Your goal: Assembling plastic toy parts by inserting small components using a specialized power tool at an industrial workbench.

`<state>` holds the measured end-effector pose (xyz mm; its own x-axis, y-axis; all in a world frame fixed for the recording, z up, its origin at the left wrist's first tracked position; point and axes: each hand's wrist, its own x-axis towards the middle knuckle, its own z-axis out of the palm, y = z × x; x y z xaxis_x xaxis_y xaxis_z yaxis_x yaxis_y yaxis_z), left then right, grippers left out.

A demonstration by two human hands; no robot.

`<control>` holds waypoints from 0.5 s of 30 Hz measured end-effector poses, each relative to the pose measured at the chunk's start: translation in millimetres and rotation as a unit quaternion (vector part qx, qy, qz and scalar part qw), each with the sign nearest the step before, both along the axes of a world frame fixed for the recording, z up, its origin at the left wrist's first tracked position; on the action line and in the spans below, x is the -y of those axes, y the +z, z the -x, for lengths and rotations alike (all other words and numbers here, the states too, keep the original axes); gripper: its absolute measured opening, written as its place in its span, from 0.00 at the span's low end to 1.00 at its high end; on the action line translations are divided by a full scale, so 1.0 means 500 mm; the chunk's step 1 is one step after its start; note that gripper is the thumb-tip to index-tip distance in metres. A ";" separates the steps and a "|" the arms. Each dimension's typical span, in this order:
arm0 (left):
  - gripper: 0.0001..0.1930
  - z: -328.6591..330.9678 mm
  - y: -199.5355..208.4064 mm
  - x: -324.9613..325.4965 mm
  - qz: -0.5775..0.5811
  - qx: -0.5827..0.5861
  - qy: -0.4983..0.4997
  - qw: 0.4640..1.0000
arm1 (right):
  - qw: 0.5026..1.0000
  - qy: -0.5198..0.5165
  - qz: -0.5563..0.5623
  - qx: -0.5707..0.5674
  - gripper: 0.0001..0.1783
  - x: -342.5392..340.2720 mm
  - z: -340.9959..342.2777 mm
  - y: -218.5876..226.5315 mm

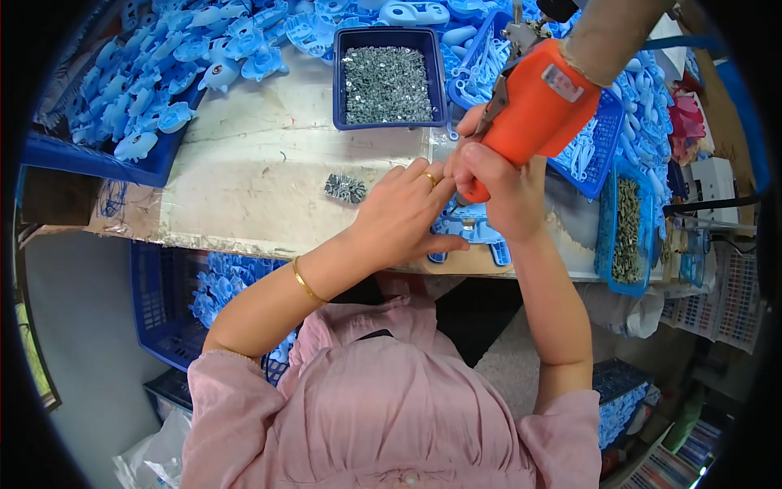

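Observation:
My right hand [509, 191] is wrapped round an orange electric screwdriver [533, 102], which slants down from the upper right; its tip is hidden by my hands. My left hand [403, 200] reaches in beside it, palm down, fingers stretched toward the tool's lower end and thumb held apart. Beneath both hands is a light-blue plastic part [481, 232] with a small metallic piece in it, at the table's front edge. What my left fingertips touch is hidden. Left of that hand lies a small pile of screws [345, 188].
A dark-blue tray [336, 98] of small metal pieces stands ahead. Light-blue plastic shells fill a large crate [90, 161] at far left. To the right are a blue basket [607, 138] of plastic pieces and a blue bin [646, 196] of screws. Another crate [159, 301] sits below the table.

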<state>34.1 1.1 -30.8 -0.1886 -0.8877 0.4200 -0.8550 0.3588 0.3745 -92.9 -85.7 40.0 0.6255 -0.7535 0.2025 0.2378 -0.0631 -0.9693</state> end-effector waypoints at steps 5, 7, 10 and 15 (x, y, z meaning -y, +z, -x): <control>0.37 0.006 -0.006 -0.002 -0.016 -0.002 0.003 1.000 | 0.997 -0.055 0.054 -0.008 0.06 -0.011 0.003 -0.023; 0.37 0.009 -0.011 -0.003 -0.007 -0.005 0.008 1.000 | 0.996 -0.062 0.066 -0.010 0.05 -0.013 0.000 -0.032; 0.38 0.012 -0.013 -0.003 0.005 -0.005 0.011 1.000 | 0.993 -0.088 0.075 -0.003 0.05 -0.022 -0.003 -0.046; 0.41 0.018 -0.006 -0.005 -0.029 0.009 0.026 0.999 | 0.995 -0.086 0.047 0.031 0.07 -0.013 -0.005 -0.022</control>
<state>25.0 3.7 -33.7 -0.1490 -0.9189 0.3653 -0.8788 0.2925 0.3772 -90.6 -79.4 29.2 0.4732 -0.8243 0.3109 0.2748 -0.1972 -0.9411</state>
